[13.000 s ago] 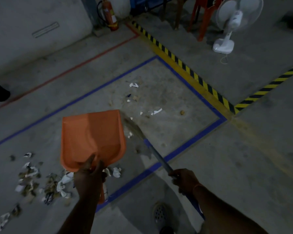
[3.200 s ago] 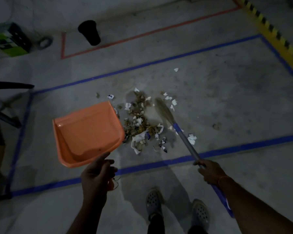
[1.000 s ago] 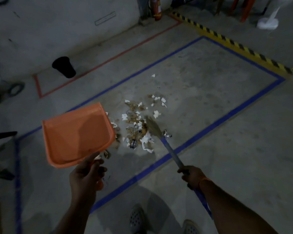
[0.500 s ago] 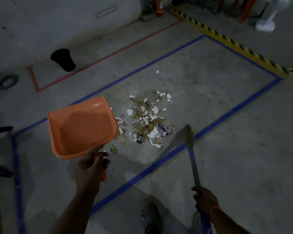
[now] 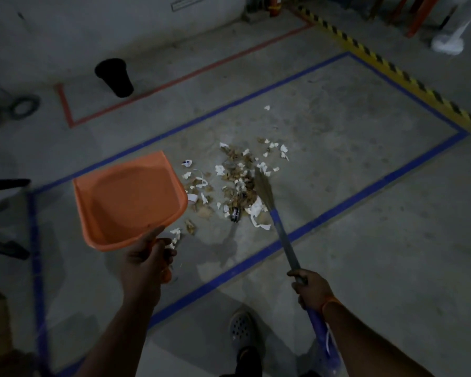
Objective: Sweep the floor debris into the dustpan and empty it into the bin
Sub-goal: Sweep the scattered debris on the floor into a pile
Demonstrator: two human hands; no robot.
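A pile of paper scraps and dry debris (image 5: 239, 183) lies on the concrete floor (image 5: 337, 148) inside blue tape lines. The left hand (image 5: 144, 263) grips an orange dustpan (image 5: 128, 200) just beside it; the right hand (image 5: 312, 288) grips a broom (image 5: 279, 227), bristles touching the pile. A black bin (image 5: 114, 77) stands well apart.

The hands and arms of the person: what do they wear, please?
Both forearms are bare, with no sleeves in view. The left hand wears nothing that shows. By the right hand, an orange band circles the wrist. No gloves.
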